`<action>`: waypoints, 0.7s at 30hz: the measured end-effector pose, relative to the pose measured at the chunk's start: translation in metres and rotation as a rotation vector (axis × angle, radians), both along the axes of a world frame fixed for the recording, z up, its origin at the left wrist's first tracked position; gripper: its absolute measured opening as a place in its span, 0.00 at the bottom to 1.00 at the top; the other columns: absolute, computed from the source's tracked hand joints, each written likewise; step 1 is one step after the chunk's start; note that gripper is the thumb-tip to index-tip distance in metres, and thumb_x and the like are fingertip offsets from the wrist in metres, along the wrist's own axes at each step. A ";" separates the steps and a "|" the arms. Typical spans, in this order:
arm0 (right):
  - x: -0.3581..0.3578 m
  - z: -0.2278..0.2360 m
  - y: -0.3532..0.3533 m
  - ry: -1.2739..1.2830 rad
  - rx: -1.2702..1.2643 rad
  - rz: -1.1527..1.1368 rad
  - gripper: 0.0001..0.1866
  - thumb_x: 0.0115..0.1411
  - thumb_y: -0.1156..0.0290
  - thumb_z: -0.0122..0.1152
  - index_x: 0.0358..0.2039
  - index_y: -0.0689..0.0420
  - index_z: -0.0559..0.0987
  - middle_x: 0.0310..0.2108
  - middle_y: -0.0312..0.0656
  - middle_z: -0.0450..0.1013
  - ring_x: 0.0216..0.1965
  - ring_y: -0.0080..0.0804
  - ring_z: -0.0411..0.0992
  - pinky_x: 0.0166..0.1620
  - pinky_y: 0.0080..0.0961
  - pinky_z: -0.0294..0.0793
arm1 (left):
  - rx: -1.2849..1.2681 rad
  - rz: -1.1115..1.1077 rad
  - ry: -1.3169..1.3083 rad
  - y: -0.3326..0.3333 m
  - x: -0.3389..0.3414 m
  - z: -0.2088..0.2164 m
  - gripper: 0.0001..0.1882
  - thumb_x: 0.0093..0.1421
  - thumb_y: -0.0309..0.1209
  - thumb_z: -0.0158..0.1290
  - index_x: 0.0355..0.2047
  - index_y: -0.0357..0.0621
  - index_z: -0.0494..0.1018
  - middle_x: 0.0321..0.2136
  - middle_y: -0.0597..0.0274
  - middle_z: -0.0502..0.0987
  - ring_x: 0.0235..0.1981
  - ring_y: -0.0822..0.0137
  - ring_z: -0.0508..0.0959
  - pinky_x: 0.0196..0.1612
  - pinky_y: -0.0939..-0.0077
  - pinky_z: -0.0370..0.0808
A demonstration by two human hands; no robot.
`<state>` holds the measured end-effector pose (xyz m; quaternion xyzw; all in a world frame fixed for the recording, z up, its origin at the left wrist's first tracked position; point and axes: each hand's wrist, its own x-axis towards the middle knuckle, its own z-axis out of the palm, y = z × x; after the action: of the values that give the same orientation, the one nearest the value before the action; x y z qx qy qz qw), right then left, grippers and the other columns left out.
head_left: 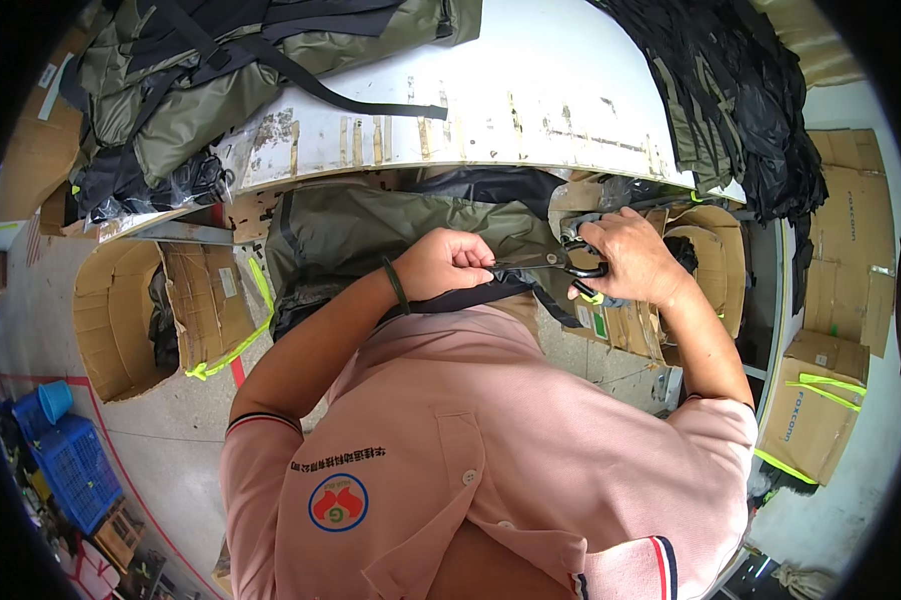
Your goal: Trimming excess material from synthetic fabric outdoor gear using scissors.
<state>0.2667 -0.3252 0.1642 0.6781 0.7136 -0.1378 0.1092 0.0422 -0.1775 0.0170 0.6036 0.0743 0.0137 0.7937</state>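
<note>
The right grip [630, 255] is closed on black-handled scissors [551, 260]. The left grip [460, 262], beside their tips, is curled closed, contents unclear; olive fabric [370, 225] lies just beyond it.

Bright light, washed-out glare on the white tabletop [560, 60], dimmer beneath it, fairly sharp centre, curved edges, black corners

A workshop: scuffed worktable [570, 70], cartons [115, 310], piled fabric [740, 100].

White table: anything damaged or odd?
Yes: brown and dark patches mar the white table along its near edge, unlike the cleaner surface beyond; I can't tell what they are. A black strap trails loose across it.
</note>
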 end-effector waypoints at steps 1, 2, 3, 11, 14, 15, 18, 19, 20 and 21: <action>0.001 0.000 0.000 0.024 0.004 0.005 0.23 0.39 0.54 0.71 0.29 0.56 0.72 0.22 0.43 0.71 0.32 0.42 0.72 0.42 0.35 0.66 | -0.001 -0.001 0.002 0.000 0.000 0.001 0.06 0.55 0.22 0.57 0.34 0.38 0.74 0.27 0.69 0.76 0.27 0.83 0.72 0.31 0.87 0.69; 0.001 0.001 0.001 0.026 0.003 0.004 0.23 0.39 0.54 0.71 0.29 0.56 0.72 0.22 0.43 0.71 0.32 0.42 0.72 0.42 0.35 0.66 | 0.017 -0.005 0.015 0.001 0.000 0.003 0.06 0.55 0.22 0.57 0.34 0.38 0.74 0.27 0.69 0.76 0.27 0.83 0.72 0.31 0.86 0.69; 0.000 0.002 0.002 0.030 -0.010 0.009 0.24 0.39 0.53 0.71 0.28 0.56 0.72 0.22 0.43 0.71 0.32 0.42 0.72 0.42 0.35 0.66 | 0.034 -0.009 0.028 0.001 0.000 0.004 0.06 0.55 0.22 0.57 0.34 0.38 0.74 0.26 0.69 0.76 0.27 0.83 0.72 0.31 0.86 0.69; 0.001 -0.005 -0.001 0.062 -0.041 0.005 0.25 0.40 0.49 0.71 0.26 0.56 0.73 0.20 0.44 0.71 0.30 0.44 0.72 0.41 0.36 0.67 | 0.048 -0.015 0.028 -0.002 -0.001 0.003 0.05 0.56 0.22 0.57 0.34 0.37 0.74 0.26 0.69 0.76 0.26 0.83 0.71 0.30 0.86 0.69; 0.000 -0.006 -0.002 0.116 -0.016 -0.003 0.23 0.41 0.50 0.70 0.25 0.56 0.73 0.19 0.45 0.71 0.30 0.46 0.72 0.40 0.36 0.68 | 0.052 -0.013 0.039 -0.003 -0.003 0.002 0.05 0.56 0.22 0.57 0.34 0.37 0.74 0.26 0.69 0.76 0.26 0.83 0.71 0.30 0.86 0.69; 0.001 -0.007 -0.003 0.113 -0.027 -0.001 0.23 0.41 0.50 0.70 0.24 0.56 0.73 0.19 0.45 0.71 0.30 0.46 0.72 0.39 0.37 0.68 | 0.058 -0.017 0.043 -0.004 -0.002 0.002 0.05 0.56 0.22 0.57 0.34 0.37 0.74 0.26 0.70 0.76 0.26 0.83 0.71 0.30 0.86 0.69; 0.001 -0.009 -0.006 0.111 -0.021 0.002 0.23 0.41 0.49 0.70 0.23 0.57 0.74 0.19 0.46 0.71 0.29 0.47 0.72 0.39 0.39 0.69 | 0.066 -0.028 0.049 -0.004 -0.003 0.004 0.05 0.56 0.23 0.57 0.34 0.37 0.74 0.25 0.70 0.76 0.26 0.83 0.71 0.30 0.86 0.69; 0.001 -0.010 -0.007 0.111 -0.004 0.006 0.24 0.41 0.49 0.70 0.23 0.57 0.74 0.19 0.46 0.71 0.29 0.48 0.72 0.38 0.39 0.69 | 0.065 -0.028 0.049 -0.004 -0.003 0.004 0.05 0.56 0.23 0.57 0.34 0.37 0.74 0.25 0.70 0.76 0.26 0.83 0.71 0.30 0.86 0.69; 0.001 -0.011 -0.008 0.112 -0.006 0.005 0.24 0.41 0.49 0.70 0.23 0.57 0.74 0.19 0.46 0.71 0.29 0.48 0.72 0.38 0.39 0.69 | 0.050 -0.024 0.052 -0.005 -0.003 0.002 0.06 0.56 0.23 0.57 0.33 0.37 0.74 0.25 0.70 0.76 0.26 0.83 0.71 0.30 0.86 0.69; 0.000 -0.012 -0.009 0.115 -0.009 -0.026 0.25 0.41 0.48 0.70 0.23 0.57 0.74 0.18 0.47 0.71 0.28 0.49 0.72 0.36 0.40 0.69 | 0.038 -0.016 0.053 -0.004 -0.003 0.001 0.06 0.56 0.23 0.57 0.33 0.37 0.74 0.25 0.70 0.76 0.26 0.83 0.71 0.30 0.86 0.69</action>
<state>0.2668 -0.3338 0.1520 0.6777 0.7093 -0.1812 0.0694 0.0391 -0.1812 0.0181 0.6193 0.0902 -0.0075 0.7800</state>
